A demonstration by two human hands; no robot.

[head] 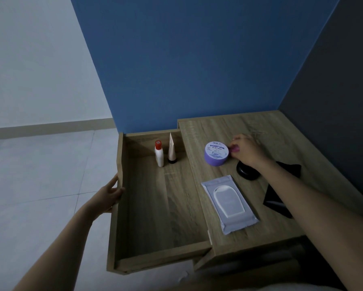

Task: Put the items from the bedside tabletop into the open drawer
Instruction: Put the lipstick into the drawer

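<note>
The wooden drawer (153, 257) stands pulled out to the left of the bedside tabletop (271, 131). Inside it, at the far end, a white bottle with a red cap (159, 154) and a pale tube on a black cap (172, 151) stand upright. A purple round jar (216, 153) sits on the tabletop. My right hand (246, 150) touches the jar's right side with its fingers around it. My left hand (110, 194) grips the drawer's outer left wall. A grey wipes pack (229, 203) lies flat near the tabletop's front.
A black round compact (246, 172) lies under my right wrist. A black flat pouch (281, 194) lies partly hidden beneath my right forearm. Blue walls close the back and right. Pale floor tiles (39, 175) spread to the left.
</note>
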